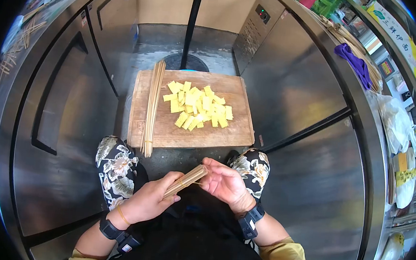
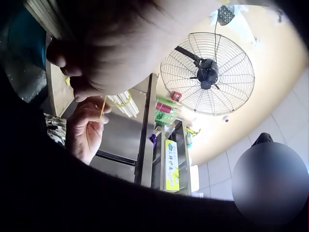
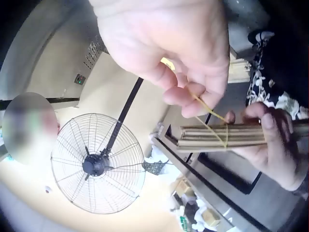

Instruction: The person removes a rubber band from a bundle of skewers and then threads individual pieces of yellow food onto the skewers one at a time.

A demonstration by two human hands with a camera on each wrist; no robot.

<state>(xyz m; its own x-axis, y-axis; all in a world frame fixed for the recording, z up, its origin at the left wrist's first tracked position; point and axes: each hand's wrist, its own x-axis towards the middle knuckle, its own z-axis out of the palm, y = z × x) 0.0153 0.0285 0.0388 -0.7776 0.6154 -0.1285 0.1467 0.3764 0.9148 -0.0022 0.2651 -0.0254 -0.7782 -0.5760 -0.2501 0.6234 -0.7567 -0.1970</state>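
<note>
A bundle of thin wooden sticks (image 1: pixel 184 181) (image 3: pixel 217 136) lies in the left hand (image 1: pixel 149 197) (image 2: pixel 125 48), whose fingers curl round it. The right hand (image 1: pixel 228 184) (image 2: pixel 87 130) (image 3: pixel 169 48) is just beyond the bundle's end and pinches a yellow rubber band (image 3: pixel 208 108) (image 2: pixel 103 108), pulling it out in a stretched loop from the sticks. Past the hands, a wooden board (image 1: pixel 192 139) carries a pile of yellow, crinkle-edged pieces (image 1: pixel 197 105). A longer bundle of sticks (image 1: pixel 153 106) lies along the board's left side.
Steel cabinets (image 1: pixel 66 133) (image 1: pixel 306 186) stand on both sides. A black pole (image 1: pixel 192 26) rises behind the board, with a wire fan (image 2: pixel 207 72) (image 3: pixel 96 164) on it. Purple cloth (image 1: pixel 355 63) and plastic bags (image 1: pixel 396 123) lie at the right. More sticks (image 1: pixel 19 46) are at the far left.
</note>
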